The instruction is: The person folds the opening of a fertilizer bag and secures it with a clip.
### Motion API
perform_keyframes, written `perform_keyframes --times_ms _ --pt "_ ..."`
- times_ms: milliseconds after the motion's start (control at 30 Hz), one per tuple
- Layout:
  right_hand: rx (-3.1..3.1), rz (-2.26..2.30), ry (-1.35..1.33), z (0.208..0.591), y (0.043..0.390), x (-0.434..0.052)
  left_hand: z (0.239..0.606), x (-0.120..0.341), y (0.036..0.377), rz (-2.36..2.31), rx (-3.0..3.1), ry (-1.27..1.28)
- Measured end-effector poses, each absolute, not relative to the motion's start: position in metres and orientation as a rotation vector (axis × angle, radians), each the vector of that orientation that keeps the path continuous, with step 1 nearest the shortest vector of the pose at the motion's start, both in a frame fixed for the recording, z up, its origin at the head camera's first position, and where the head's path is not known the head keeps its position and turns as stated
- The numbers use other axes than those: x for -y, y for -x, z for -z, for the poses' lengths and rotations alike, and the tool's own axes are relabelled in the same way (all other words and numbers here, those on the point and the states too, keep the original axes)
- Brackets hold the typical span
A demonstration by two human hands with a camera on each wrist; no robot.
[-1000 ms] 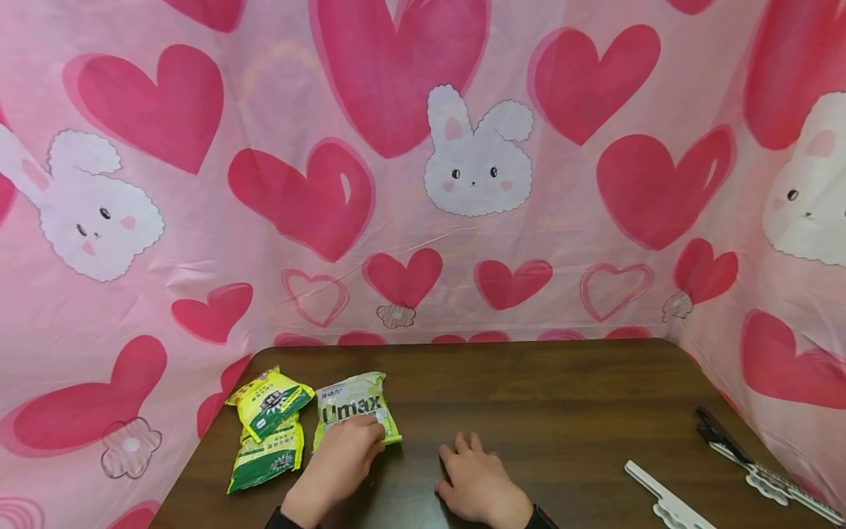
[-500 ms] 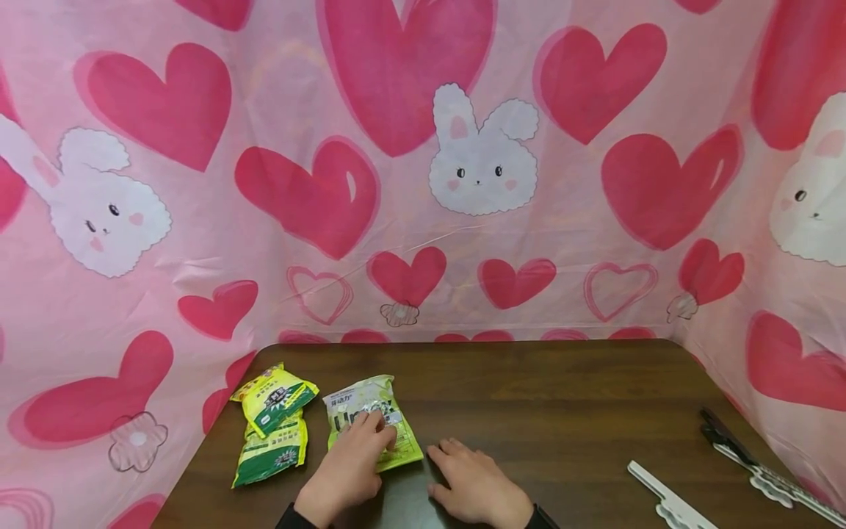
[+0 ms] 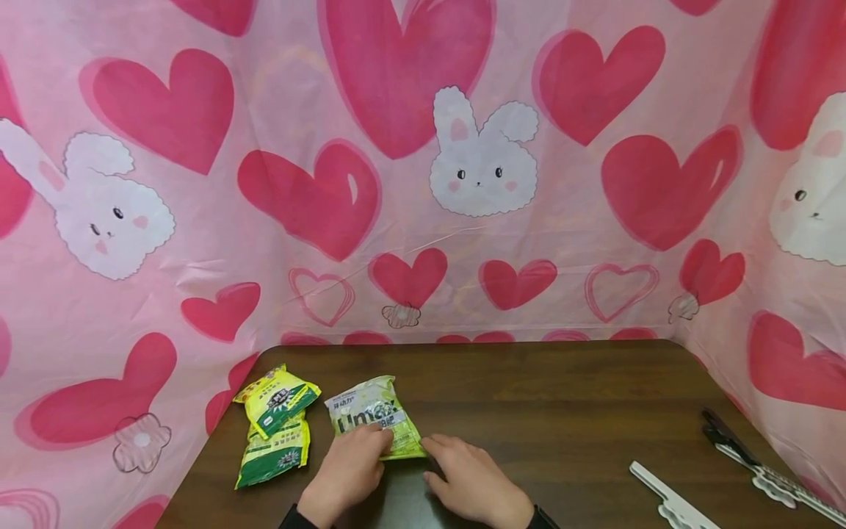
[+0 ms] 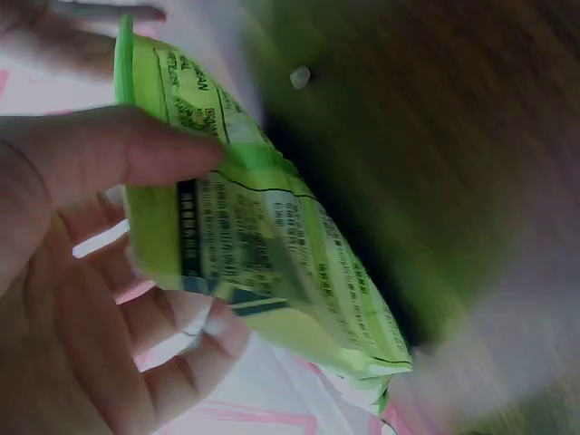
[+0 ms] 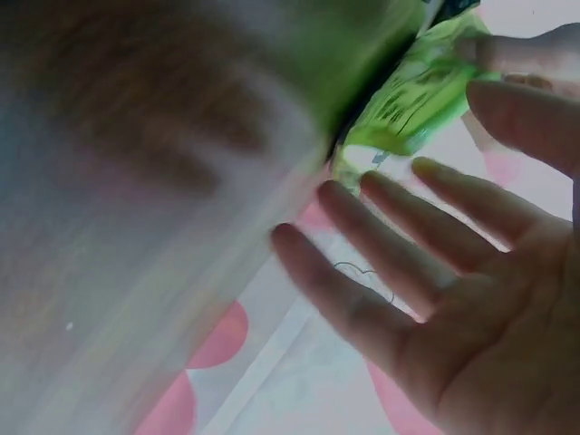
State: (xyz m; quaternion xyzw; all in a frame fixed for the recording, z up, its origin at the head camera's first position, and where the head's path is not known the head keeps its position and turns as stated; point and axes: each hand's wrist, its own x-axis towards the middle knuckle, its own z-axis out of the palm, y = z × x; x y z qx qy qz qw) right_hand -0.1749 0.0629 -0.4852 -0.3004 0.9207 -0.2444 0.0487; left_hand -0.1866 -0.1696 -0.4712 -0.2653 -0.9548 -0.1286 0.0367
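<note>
A light green packet [image 3: 363, 402] printed "Umax" lies on the dark wood table, left of the middle. My left hand [image 3: 350, 466] grips its near edge. In the left wrist view the thumb lies on the printed back of the packet [image 4: 263, 227] and the fingers are on its other side. My right hand [image 3: 476, 481] is at the packet's near right corner, fingertips right by the edge. Its fingers stretch out straight in the right wrist view, with the packet [image 5: 412, 100] just beyond them.
Two yellow and green packets [image 3: 279, 400] overlap at the table's left side. On the right lie a white strip with a scalloped edge [image 3: 667, 496] and a similar one with a black piece [image 3: 727, 437]. A pink heart-print cloth [image 3: 562, 220] surrounds the table [image 3: 562, 397].
The green packet has slid right and turned a little, its near right corner now by my right hand. My left hand has moved right with it; my right hand has shifted slightly left.
</note>
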Motion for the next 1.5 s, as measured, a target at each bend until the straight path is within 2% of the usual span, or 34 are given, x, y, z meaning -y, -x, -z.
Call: perform_keyframes --times_ms 233,700,1100,1500 --pt "-2.949 0.720 1.079 0.491 0.177 -0.066 0.487 0.151 0.187 0.350 2.812 0.884" --pt "-2.900 0.637 0.957 0.493 0.182 -0.076 0.475 0.163 0.184 0.293 3.000 0.900" --pt "-2.933 0.664 0.985 0.495 0.182 -0.075 0.475 0.171 0.188 0.387 3.084 0.816" --pt "-3.009 0.563 0.968 0.496 0.177 -0.073 0.472 0.168 0.183 0.458 3.020 0.954"
